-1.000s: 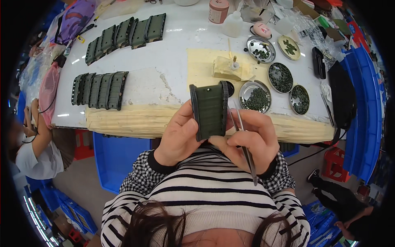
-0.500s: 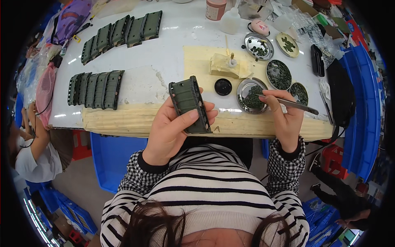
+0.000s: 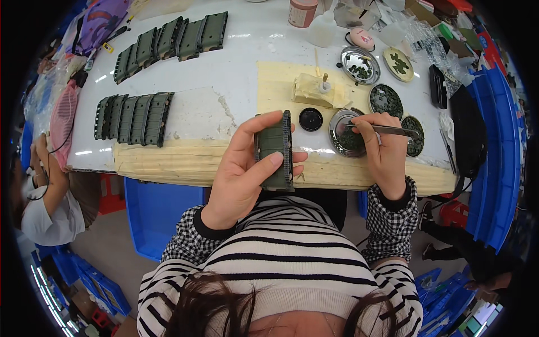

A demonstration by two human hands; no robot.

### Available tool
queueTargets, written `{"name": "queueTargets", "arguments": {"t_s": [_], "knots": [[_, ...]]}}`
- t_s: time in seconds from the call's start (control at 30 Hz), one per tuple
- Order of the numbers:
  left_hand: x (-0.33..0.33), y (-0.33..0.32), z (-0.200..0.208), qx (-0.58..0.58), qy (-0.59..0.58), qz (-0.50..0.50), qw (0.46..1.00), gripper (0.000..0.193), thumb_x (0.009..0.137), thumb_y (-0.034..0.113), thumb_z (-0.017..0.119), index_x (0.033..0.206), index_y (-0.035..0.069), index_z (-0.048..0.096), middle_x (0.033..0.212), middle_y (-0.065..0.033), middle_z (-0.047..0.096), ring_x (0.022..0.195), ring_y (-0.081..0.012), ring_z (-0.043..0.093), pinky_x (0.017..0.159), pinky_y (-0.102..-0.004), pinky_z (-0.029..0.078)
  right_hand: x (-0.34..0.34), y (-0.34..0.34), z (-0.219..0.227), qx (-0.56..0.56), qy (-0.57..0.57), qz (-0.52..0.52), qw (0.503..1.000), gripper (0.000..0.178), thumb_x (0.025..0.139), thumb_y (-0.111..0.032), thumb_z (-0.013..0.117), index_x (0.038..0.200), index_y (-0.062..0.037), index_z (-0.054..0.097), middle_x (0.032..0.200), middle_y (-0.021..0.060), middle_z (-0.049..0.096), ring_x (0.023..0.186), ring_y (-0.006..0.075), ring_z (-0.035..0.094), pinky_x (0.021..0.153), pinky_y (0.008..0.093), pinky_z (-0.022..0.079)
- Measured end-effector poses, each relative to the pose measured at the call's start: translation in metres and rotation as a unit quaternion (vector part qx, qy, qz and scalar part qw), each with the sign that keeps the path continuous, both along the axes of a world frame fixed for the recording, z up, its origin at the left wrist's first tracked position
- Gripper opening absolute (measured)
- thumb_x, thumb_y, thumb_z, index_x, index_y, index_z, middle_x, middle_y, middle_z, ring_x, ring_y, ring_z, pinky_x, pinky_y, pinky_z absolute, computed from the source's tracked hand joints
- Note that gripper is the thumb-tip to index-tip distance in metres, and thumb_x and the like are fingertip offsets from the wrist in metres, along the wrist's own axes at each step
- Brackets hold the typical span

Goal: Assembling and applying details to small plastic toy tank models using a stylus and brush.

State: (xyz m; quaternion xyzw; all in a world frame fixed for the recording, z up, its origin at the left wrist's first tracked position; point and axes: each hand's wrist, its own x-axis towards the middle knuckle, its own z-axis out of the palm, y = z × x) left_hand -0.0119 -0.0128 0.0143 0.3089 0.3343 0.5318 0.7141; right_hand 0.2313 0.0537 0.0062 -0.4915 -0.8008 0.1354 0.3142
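My left hand grips a dark green ribbed plastic piece with toothed long edges, the thumb across its face and the fingers behind. The piece stands nearly upright over the table's front edge. In my right hand a pair of metal tweezers is pinched, its tips pointing left over a round metal dish. Small dark green parts lie heaped in that dish. Whether the tips hold a part is too small to tell. Just left of the dish sits a round black lid-like dish.
More ribbed green pieces lie in two rows, a far one and a nearer one. Beyond my right hand are tins of green parts and a paper-wrapped block. A squeeze bottle stands behind. Another person sits at left.
The ribbed piece in my left hand has turned more upright and shifted a little right. My right hand's fingers have drawn in, and the tweezers sit slightly higher over the dish.
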Motion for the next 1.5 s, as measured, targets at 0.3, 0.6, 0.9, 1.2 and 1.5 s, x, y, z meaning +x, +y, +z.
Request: {"name": "queueTargets", "arguments": {"t_s": [0.3,0.6,0.9,1.2,1.5], "knots": [[0.016,0.005,-0.005,-0.11,-0.134,-0.089,0.981,0.027,0.103,0.025,0.04,0.101,0.001,0.053,0.1,-0.0119,0.062,0.097,-0.0199,0.065,0.083,-0.0316,0.056,-0.035,-0.025,0.039,0.004,0.184,0.191,0.964,0.023,0.077,-0.016,0.072,0.095,-0.0018,0.069,0.083,0.0061,0.065,0.076,0.0252,0.053,0.069,0.0326,0.044],[0.014,0.005,-0.015,-0.094,-0.116,-0.104,0.983,0.026,0.103,0.027,0.04,0.095,0.004,0.048,0.1,-0.0103,0.058,0.097,-0.0203,0.063,0.083,-0.0349,0.056,-0.046,-0.025,0.035,0.021,0.162,0.227,0.96,0.022,0.084,-0.015,0.067,0.098,0.0012,0.067,0.086,0.0084,0.066,0.077,0.0256,0.059,0.07,0.0323,0.048],[0.012,0.005,-0.007,-0.088,-0.149,-0.13,0.976,0.028,0.103,0.03,0.036,0.09,0.006,0.043,0.108,-0.0137,0.053,0.106,-0.0301,0.061,0.086,-0.0432,0.056,-0.048,-0.028,0.027,-0.155,0.335,0.199,0.908,0.02,0.096,-0.011,0.052,0.099,0.0047,0.064,0.093,0.0119,0.064,0.079,0.0155,0.06,0.069,0.0254,0.048],[0.013,0.005,-0.007,-0.085,-0.145,-0.126,0.978,0.03,0.103,0.032,0.035,0.091,0.006,0.043,0.108,-0.0131,0.053,0.105,-0.0288,0.062,0.087,-0.0437,0.056,-0.05,-0.025,0.027,-0.134,0.324,0.208,0.913,0.02,0.096,-0.012,0.053,0.097,0.0039,0.065,0.091,0.0115,0.065,0.077,0.0154,0.059,0.065,0.0249,0.047],[0.013,0.006,-0.008,-0.087,-0.139,-0.125,0.979,0.03,0.103,0.032,0.035,0.09,0.006,0.043,0.107,-0.0126,0.053,0.104,-0.0278,0.062,0.086,-0.0431,0.056,-0.051,-0.025,0.027,-0.13,0.315,0.205,0.918,0.018,0.095,-0.01,0.053,0.096,0.0031,0.065,0.09,0.0114,0.065,0.077,0.0162,0.059,0.066,0.0255,0.047]]}}
